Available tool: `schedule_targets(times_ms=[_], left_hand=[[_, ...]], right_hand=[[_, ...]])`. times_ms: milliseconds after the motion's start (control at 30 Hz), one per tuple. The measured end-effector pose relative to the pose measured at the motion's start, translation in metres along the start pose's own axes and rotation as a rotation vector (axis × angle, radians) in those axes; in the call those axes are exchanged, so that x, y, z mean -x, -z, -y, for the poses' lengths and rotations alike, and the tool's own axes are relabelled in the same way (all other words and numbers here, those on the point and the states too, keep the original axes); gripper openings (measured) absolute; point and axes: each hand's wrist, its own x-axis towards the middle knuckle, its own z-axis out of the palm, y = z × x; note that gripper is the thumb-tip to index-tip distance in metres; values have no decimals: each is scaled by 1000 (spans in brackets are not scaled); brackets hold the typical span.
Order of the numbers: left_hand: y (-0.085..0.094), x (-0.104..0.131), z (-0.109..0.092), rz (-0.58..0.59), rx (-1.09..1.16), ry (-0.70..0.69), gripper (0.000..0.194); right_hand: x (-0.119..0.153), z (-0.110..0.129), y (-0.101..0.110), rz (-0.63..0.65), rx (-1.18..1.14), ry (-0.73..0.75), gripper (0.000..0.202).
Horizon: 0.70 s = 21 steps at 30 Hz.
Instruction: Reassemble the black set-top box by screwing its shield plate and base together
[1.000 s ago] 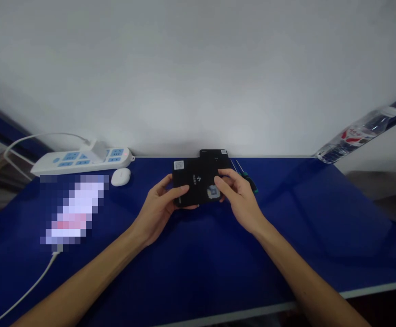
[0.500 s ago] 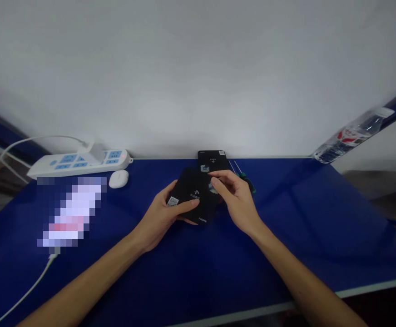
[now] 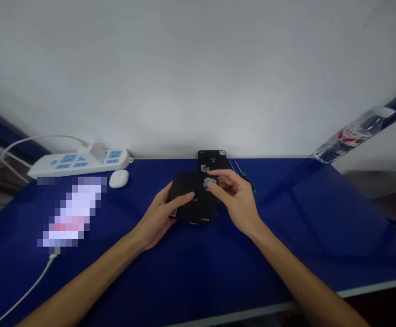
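Note:
My left hand [image 3: 160, 211] is closed around the left side of a flat black box [image 3: 200, 209], its thumb lying across the top face. Small white print shows along the box's near edge, and a pale grey patch [image 3: 209, 182] sits near its far right corner. My right hand [image 3: 237, 197] is at that corner, the thumb on the patch and the forefinger reaching over the far edge; its other fingers are curled and partly hidden. Behind lies a similar black box [image 3: 212, 158] with a pale patch. Screwdrivers with green and black handles [image 3: 245, 175] rest beside it, partly behind my right hand.
On the left of the blue table [image 3: 184, 281] are a white power strip [image 3: 78, 162] with a plugged-in charger, a white earbud case [image 3: 118, 178] and a pixelated phone [image 3: 77, 209] on a cable. A water bottle [image 3: 353, 136] leans at the far right against the wall.
The front black box has turned and tilted slightly in my hands, so its white logo and QR label are now mostly covered. The pale patch shows more fully beside my right thumb.

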Motion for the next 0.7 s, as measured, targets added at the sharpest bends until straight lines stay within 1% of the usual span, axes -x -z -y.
schedule_targets(times_ms=[367,433,567,700], left_hand=[[0,0,-2,-31,76,33,34],[0,0,-2,1,90,31,35],[4,-1,-2,105,103,44,39],[6,-1,-3,149,144,57,45]], right_hand=[[1,0,0,-39,-40,-21,25],[1,1,0,-45,-52,-34,26],[0,3,1,-47,-68,-62,26],[0,5,2,-27,-75,-59,24]])
